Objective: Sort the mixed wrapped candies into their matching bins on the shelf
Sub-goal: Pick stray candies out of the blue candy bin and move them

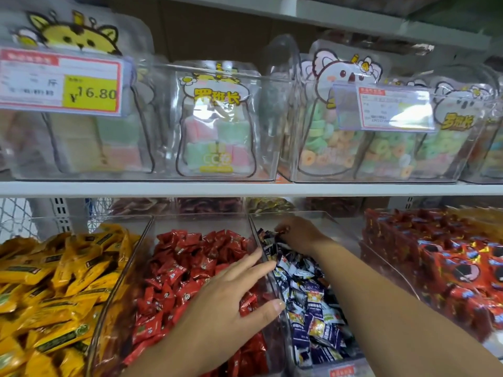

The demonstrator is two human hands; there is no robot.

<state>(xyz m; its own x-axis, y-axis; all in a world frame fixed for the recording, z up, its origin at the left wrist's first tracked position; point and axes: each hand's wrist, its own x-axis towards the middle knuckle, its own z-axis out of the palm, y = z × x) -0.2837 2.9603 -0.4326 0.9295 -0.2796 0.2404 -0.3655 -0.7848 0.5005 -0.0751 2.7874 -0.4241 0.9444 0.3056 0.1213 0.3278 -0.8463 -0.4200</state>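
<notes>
Fingers of the right hand [299,234] are curled and pinch a dark wrapped candy [282,230] at the far end of the blue candies [307,295], at 1 o'clock from the left hand [226,303]. Left fingers lie straight and spread over the red candies [185,262], with the fingertips touching the clear divider [255,233]. Yellow candies [54,281] lie at 9 o'clock.

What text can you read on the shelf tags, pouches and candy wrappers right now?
"¥16.80", "斤": red-bordered paper price tag, upper left.
"罗班长": clear plastic candy pouch, yellow lettering.
White price tag in clear sleeve, right: too blurred.
Candy wrappers and bottom red label: unreadable.
</notes>
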